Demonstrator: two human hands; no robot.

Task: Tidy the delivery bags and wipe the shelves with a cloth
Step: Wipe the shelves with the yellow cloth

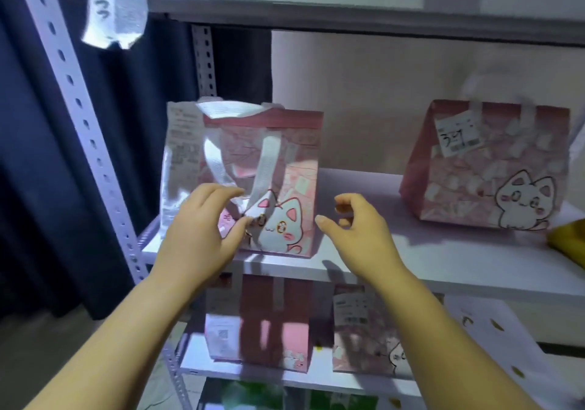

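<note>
A pink delivery bag (297, 169) with a cartoon cat and a long receipt stands upright at the left end of the white middle shelf (411, 260). Its white ribbon handle (266, 162) droops down the front. My left hand (199, 229) is at the bag's lower front and pinches the handle's low end between thumb and fingers. My right hand (354, 229) hovers just right of the bag with loosely curled fingers and holds nothing. A second pink cat bag (487, 169), tagged with a receipt, stands at the right of the same shelf.
A yellow thing (569, 245) shows at the shelf's right edge. Two more pink bags (272, 324) (367, 330) stand on the shelf below, beside a white spotted bag (487, 340). A perforated grey upright (82, 118) runs down the left; a receipt (115, 7) hangs from the top shelf.
</note>
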